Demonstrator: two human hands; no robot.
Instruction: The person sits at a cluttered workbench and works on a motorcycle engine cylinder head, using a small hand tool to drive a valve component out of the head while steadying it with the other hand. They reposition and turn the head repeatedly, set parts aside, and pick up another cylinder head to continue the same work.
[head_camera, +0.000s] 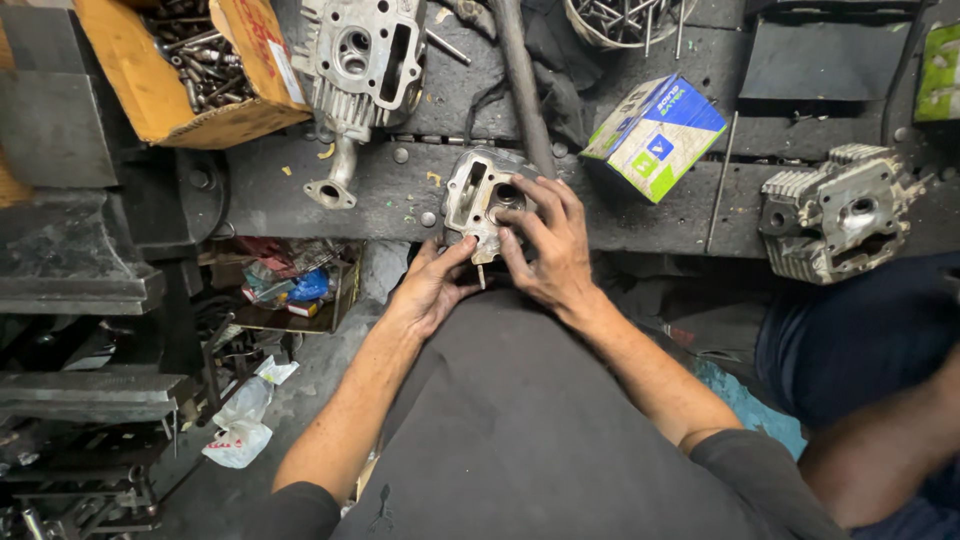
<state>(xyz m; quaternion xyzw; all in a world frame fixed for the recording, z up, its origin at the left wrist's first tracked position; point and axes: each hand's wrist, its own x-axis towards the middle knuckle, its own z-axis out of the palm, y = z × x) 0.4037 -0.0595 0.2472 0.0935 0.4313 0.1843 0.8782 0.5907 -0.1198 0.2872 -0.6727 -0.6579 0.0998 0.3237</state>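
A small grey metal cylinder head (478, 196) rests at the near edge of a dark, greasy workbench (620, 210). My right hand (548, 245) lies over its right side, fingers spread on the ports. My left hand (432, 284) grips its lower edge from below, thumb against the casting. A thin stem pokes down from the part between my hands.
A larger finned cylinder head (362, 62) lies at the back, another (836, 212) at the right. A cardboard box of bolts (190, 62), a blue-green-white carton (655, 135), a long metal bar (520, 80) and thin rod (720, 180) crowd the bench. Another person's leg (870, 340) is at right.
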